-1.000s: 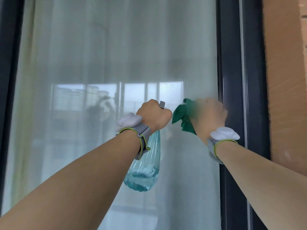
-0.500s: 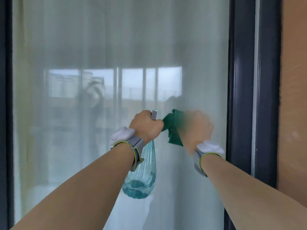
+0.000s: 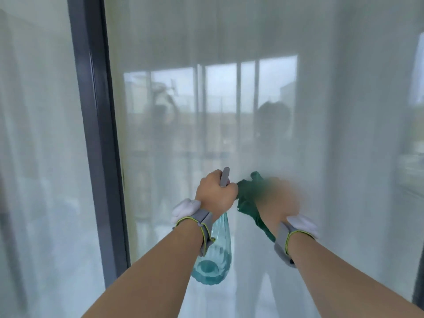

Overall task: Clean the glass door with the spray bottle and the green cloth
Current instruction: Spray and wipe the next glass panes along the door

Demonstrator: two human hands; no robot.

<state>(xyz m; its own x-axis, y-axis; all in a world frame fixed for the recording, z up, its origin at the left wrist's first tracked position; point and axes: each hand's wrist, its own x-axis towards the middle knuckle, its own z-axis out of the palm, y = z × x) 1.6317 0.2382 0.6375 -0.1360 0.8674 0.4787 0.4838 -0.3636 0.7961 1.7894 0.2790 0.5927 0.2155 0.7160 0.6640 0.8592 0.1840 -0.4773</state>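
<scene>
Wipe shifted left toward dark frame (image 3: 96, 134) — right hand (image 3: 278, 203) blurred, gripping green cloth (image 3: 246, 198) on glass door (image 3: 229, 111); left hand (image 3: 215, 196) fingers wrapped round spray bottle (image 3: 215, 260) — more pane left to cover.

Swung leftward across the glass door (image 3: 229, 99): dark frame post (image 3: 96, 134) now at the left of the picture, where earlier a post and the tan wall filled the right edge. Right hand (image 3: 278, 203) and green cloth (image 3: 246, 198) carried away from that right-hand post to the middle of the pane, the hand more smeared by motion than before. Left hand (image 3: 215, 196) with the spray bottle (image 3: 213, 260) shifted along beside the cloth. Reflected windows larger and higher on the glass. Second pane visible beyond the post at left.
</scene>
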